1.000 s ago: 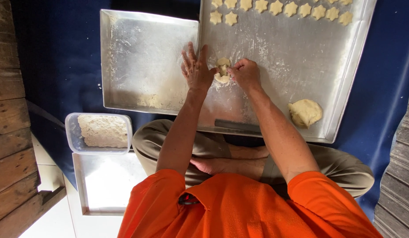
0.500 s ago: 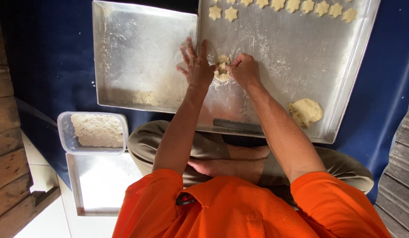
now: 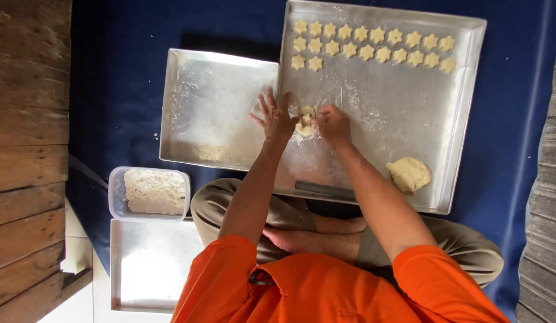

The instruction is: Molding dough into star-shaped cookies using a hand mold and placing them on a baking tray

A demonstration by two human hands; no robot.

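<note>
Both of my hands meet over a small piece of pale dough [image 3: 305,122] on a large floured metal tray [image 3: 463,107]. My left hand [image 3: 274,118] rests on the dough's left side with fingers spread. My right hand [image 3: 332,124] closes its fingers on the dough's right side. Several star-shaped dough cut-outs [image 3: 374,46] lie in rows along the tray's far edge. A lump of dough [image 3: 408,174] sits near the tray's right front corner.
A second, smaller metal tray [image 3: 209,107] lies to the left on a blue cloth [image 3: 116,90]. A clear plastic tub of flour [image 3: 149,192] and another tray [image 3: 149,266] sit by my left knee. Wooden boards [image 3: 26,137] border the left.
The view has shifted so the trays sit lower in the picture and more cut-outs show. My hands stay on the same piece of dough.
</note>
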